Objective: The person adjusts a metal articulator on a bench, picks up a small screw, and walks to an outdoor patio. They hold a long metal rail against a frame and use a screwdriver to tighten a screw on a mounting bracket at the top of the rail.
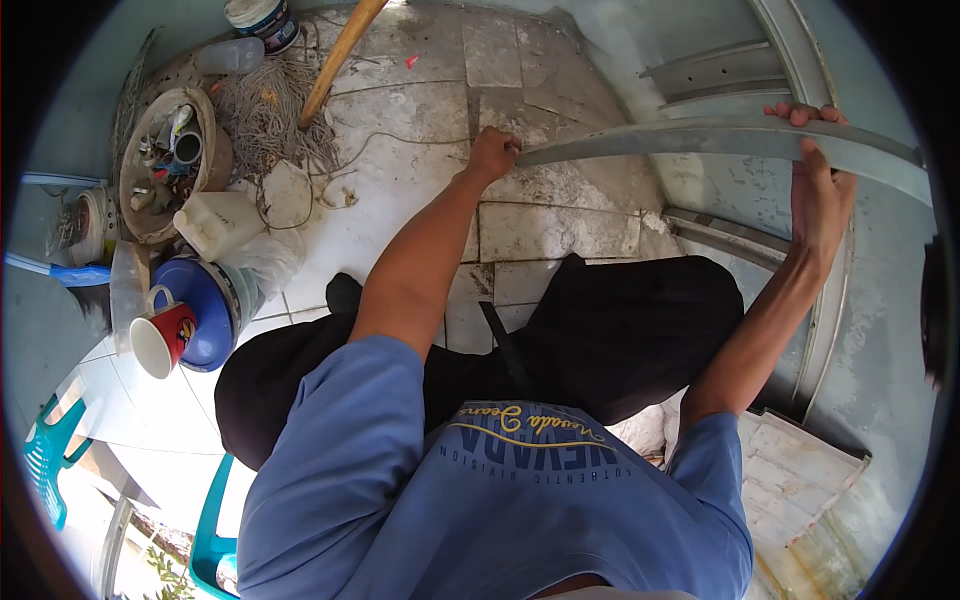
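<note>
A long grey metal strip (690, 138) runs across the upper right, from my left hand to the right rim of the view. My left hand (492, 155) is closed in a fist at the strip's left end, and its fingertips are partly hidden. Farther right, my right hand (822, 185) grips the same strip, with the thumb on the near side and the fingers over the far edge. Below the strip, my legs in black trousers (630, 310) are bent and spread on the tiled floor (395, 110).
A wooden handle (340, 60) leads to a string mop (270, 105). At left stand a bucket of odds and ends (215, 165), a whitish jug (217, 222), a blue-lidded container (212, 325) and a red cup (172, 335). A metal frame (830, 300) lines the right wall. Teal chairs (208, 545) are lower left.
</note>
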`<state>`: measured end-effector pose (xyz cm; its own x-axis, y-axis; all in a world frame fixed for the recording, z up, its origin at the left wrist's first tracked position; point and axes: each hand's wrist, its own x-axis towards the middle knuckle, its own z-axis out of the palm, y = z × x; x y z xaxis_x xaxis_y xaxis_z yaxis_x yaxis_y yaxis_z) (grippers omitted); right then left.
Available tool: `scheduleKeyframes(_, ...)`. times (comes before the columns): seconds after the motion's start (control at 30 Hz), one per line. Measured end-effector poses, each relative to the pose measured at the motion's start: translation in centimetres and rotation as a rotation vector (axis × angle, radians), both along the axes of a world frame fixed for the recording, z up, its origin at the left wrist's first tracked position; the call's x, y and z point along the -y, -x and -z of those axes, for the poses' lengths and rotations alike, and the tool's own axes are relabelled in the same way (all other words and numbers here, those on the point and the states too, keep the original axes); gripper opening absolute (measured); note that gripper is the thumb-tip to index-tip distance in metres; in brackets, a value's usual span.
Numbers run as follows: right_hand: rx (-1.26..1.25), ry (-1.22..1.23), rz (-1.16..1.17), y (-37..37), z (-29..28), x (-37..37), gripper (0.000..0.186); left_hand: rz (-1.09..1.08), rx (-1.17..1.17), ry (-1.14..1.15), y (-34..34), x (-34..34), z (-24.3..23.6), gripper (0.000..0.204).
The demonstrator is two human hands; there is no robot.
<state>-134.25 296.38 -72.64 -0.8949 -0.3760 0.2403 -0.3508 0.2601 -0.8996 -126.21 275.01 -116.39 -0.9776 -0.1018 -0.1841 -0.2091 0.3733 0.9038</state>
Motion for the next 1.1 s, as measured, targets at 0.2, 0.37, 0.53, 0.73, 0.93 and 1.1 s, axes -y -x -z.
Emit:
scheduleKeyframes(0.2, -0.098, -0.152, 0.070, -0.5, -0.6, 1.9, 0.041, 0.027, 0.093, -0.085, -0.2, -0.3, -0.7, 0.020)
scheduleKeyframes(0.37, -0.146, -0.216, 0.149, -0.2, -0.8, 3.8, 0.041, -0.003, 0.142, -0.099, 0.3, -0.2, -0.2, 0.019)
scheduleKeyframes(0.53, -0.130, -0.168, 0.097, 0.4, -0.5, 2.5, 0.041, 0.074, 0.215, 0.102, 2.1, -0.7, -2.7, 0.020)
scheduleKeyframes(0.73, -0.127, -0.215, 0.147, 0.0, -0.6, 4.0, 0.052, 0.070, 0.353, 0.420, 4.1, -0.5, -1.1, 0.024)
scheduleKeyframes(0.93, -0.102, -0.218, 0.129, -1.3, -1.1, 2.6, 0.058, 0.247, 0.366, 0.399, 3.8, -1.8, -4.9, 0.027)
scheduleKeyframes(1.1, -0.091, -0.176, 0.184, -1.5, -1.1, 2.0, 0.064, 0.155, 0.328, 0.423, 2.2, -2.1, -6.9, 0.027)
